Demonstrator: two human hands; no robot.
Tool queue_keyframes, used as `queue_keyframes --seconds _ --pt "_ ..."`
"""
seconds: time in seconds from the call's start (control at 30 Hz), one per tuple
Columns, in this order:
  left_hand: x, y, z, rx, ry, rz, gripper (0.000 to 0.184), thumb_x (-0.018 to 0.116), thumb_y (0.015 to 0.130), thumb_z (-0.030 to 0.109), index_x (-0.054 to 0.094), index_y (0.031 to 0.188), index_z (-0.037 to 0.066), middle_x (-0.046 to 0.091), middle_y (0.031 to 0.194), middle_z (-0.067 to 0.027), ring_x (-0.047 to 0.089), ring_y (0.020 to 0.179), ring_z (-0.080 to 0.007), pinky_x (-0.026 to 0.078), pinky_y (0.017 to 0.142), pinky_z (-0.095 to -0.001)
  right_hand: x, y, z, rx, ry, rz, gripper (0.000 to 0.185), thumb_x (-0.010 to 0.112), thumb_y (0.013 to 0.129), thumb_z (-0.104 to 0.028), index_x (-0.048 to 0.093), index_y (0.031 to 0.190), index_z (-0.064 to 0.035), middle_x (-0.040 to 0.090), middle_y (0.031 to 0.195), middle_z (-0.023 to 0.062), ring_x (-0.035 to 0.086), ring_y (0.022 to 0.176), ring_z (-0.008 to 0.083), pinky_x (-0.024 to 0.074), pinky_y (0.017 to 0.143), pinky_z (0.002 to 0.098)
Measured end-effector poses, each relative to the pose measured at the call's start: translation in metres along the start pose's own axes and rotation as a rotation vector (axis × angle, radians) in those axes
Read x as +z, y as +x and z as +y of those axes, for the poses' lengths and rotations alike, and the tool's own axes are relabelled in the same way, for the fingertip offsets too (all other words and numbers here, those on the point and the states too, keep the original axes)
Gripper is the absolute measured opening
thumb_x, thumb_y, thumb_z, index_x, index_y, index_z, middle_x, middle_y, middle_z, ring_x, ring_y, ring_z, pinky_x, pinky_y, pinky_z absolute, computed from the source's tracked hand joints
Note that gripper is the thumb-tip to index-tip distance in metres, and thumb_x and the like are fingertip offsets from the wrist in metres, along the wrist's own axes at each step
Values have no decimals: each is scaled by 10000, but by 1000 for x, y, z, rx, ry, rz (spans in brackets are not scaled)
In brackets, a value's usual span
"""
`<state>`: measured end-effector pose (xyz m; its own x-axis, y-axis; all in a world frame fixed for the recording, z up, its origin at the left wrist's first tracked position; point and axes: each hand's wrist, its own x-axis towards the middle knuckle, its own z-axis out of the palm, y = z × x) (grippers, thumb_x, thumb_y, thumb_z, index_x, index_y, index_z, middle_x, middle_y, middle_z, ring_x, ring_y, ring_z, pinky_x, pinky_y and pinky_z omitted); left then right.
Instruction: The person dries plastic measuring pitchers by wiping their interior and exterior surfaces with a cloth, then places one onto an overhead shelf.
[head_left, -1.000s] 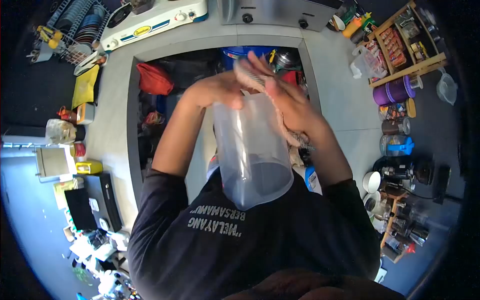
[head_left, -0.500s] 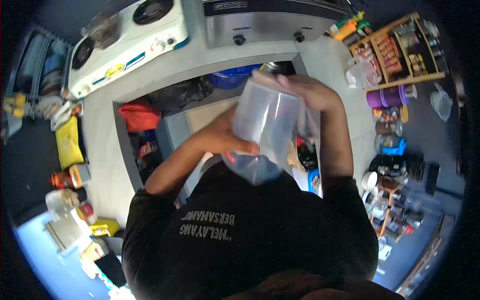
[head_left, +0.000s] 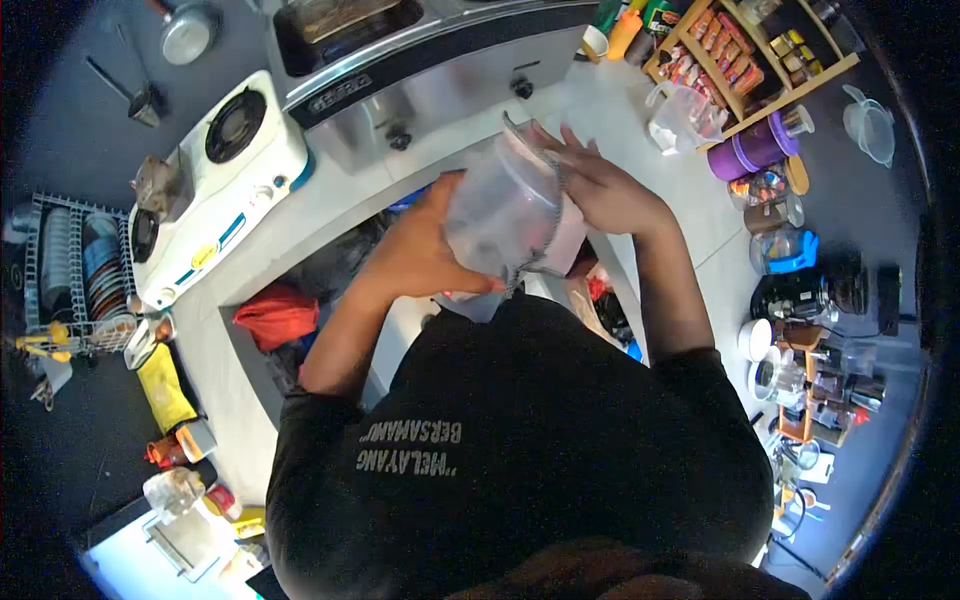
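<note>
Between both hands, just above the dark shirt front, holding a translucent plastic container at a tilt. Gripping its side with the left hand, thumb toward the body. Laying the right hand over a pinkish dark-edged cloth against the container's right side, fingers extended; cannot tell whether clasping the cloth or only pressing it. Below, seen partly behind the arms: a recess in the pale worktop, with a red bag near the left forearm. Beyond, at left: a white two-burner stove. Ahead: a metal appliance with knobs. At right: a clear jug beside a wooden rack, near a purple tumbler.
</note>
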<state>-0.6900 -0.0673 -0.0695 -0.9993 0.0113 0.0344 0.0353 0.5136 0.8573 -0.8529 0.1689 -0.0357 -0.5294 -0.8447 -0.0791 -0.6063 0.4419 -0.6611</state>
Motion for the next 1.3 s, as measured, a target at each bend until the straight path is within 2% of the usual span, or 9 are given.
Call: queue_keyframes --seconds 0.3,0.33,0.43,0.63,0.77,0.83,1.07,1.27,1.3 --pt "55 88 66 117 200 11 1131 954 463 313 468 1447 42 582 1357 -261 578 1253 -429 473 1055 -459 -79 -7 56 -848 -36 139 521 386 1083 -219 368 1599 -150 313 1669 136 138 1574 394 76 1270 557" --pt "58 87 73 125 233 48 1130 958 456 322 479 1440 39 583 1356 -259 578 1253 -428 469 1059 -462 -80 -15 60 -493 72 128 534 403 1081 -191 339 1607 -122 294 1672 152 131 1574 398 85 1274 538" --pt "69 100 76 229 300 202 1172 977 428 345 478 1439 24 594 1333 -248 582 1241 -435 452 1073 -468 -66 12 143 -144 464 223 546 444 1084 -212 327 1611 -131 270 1673 186 125 1571 408 97 1274 530" --pt "76 127 85 167 285 144 1225 982 434 351 424 1459 -19 585 1336 -256 574 1246 -453 448 1080 -476 -92 1 95 -564 116 355 629 506 1072 -330 316 1599 -43 270 1651 255 198 1555 408 100 1273 509" --pt "81 124 83 115 303 175 1214 975 446 364 421 1468 12 588 1340 -246 577 1232 -462 458 1057 -482 -117 6 75 -602 27 115 670 585 1031 -316 348 1589 -30 259 1672 219 157 1577 371 159 1263 470" --pt "79 114 85 1 302 164 1198 971 456 374 429 1464 19 595 1339 -236 581 1228 -454 457 1049 -489 -90 28 114 -647 293 162 668 626 1015 -269 357 1575 -23 352 1625 230 266 1547 349 204 1255 466" --pt "71 68 67 -26 359 333 1146 949 452 402 469 1427 38 599 1349 -220 587 1229 -426 444 1058 -498 -36 35 129 -14 1167 -193 642 384 1107 -452 363 1545 17 464 1537 179 438 1429 313 328 1205 429" --pt "78 -5 27 -16 -161 737 1238 980 492 303 335 1518 47 553 1396 -170 569 1269 -343 428 1095 -472 37 43 40 -379 1933 -631 708 312 1100 -525 243 1608 -36 318 1635 119 335 1485 273 273 1219 402" --pt "78 -17 31 33 -348 845 1262 985 505 279 299 1539 49 539 1407 -158 559 1280 -322 424 1102 -465 50 40 28 -431 1546 -552 690 319 1102 -505 243 1609 -43 304 1642 125 324 1493 282 261 1224 407"
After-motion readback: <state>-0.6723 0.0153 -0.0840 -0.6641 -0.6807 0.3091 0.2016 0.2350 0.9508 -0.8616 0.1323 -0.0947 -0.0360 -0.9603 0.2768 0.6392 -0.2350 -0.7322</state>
